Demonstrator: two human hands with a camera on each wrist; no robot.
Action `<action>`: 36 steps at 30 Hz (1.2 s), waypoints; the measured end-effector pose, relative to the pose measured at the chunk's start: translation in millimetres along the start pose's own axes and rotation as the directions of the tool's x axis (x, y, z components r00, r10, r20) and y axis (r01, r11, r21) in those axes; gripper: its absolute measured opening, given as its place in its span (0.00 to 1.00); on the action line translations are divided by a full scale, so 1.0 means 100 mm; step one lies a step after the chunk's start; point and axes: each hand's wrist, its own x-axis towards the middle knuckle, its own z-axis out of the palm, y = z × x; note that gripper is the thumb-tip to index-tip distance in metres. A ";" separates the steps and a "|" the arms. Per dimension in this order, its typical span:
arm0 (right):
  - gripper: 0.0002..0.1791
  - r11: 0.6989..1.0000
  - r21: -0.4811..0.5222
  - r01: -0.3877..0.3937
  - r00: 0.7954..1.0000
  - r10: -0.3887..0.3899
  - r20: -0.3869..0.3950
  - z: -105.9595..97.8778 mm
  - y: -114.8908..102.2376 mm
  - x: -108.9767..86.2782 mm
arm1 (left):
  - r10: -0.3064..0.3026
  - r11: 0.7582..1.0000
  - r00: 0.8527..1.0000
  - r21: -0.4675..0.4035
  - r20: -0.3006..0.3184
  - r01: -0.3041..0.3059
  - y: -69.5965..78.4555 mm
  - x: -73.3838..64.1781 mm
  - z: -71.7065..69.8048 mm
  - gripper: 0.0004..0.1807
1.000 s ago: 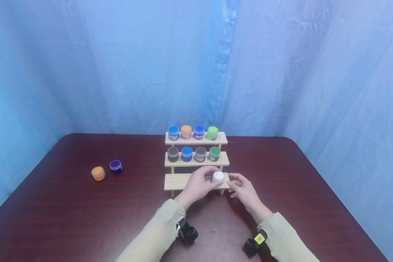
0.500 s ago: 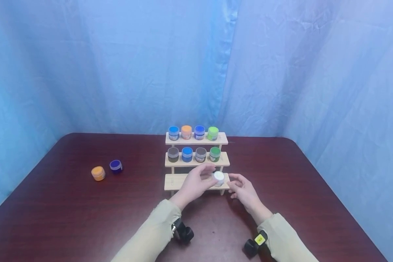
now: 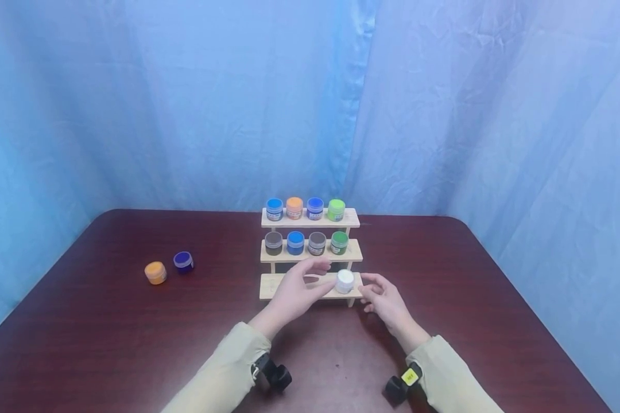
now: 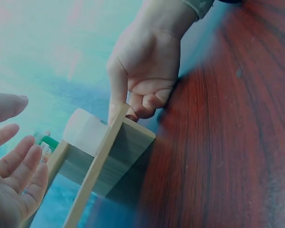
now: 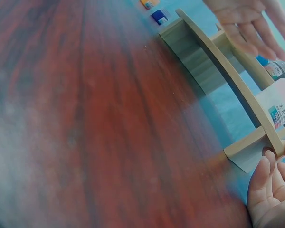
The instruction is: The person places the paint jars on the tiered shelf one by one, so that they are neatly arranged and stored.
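Observation:
A white-lidded paint jar (image 3: 345,281) stands upright at the right end of the bottom step of a three-tier wooden display stand (image 3: 271,284). Its printed label faces the right wrist view, where the jar (image 5: 279,105) looks white all over. My left hand (image 3: 292,291) is just left of the jar, thumb and fingers spread, holding nothing; the left wrist view shows a gap between those fingers and the jar. At the stand's right end, my right hand (image 3: 388,303) pinches the tip of the bottom step between thumb and fingers.
Several paint jars fill the two upper steps, among them a light green jar (image 3: 336,210) and a dark green jar (image 3: 339,243). An orange jar (image 3: 155,273) and a dark blue jar (image 3: 183,262) sit on the dark red table (image 3: 108,332) at left. Blue curtains (image 3: 227,103) hang behind.
The left hand has let go of the white jar and drawn back to the left, its fingers opening. The jar now stands on the bottom step; the right hand has stayed put.

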 end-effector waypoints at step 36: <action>0.22 1.000 0.001 -0.011 1.000 0.011 -0.010 -0.01 -0.01 -0.01 | 0.047 0.994 0.982 0.106 -0.180 -0.028 -0.13 -0.58 -0.78 0.16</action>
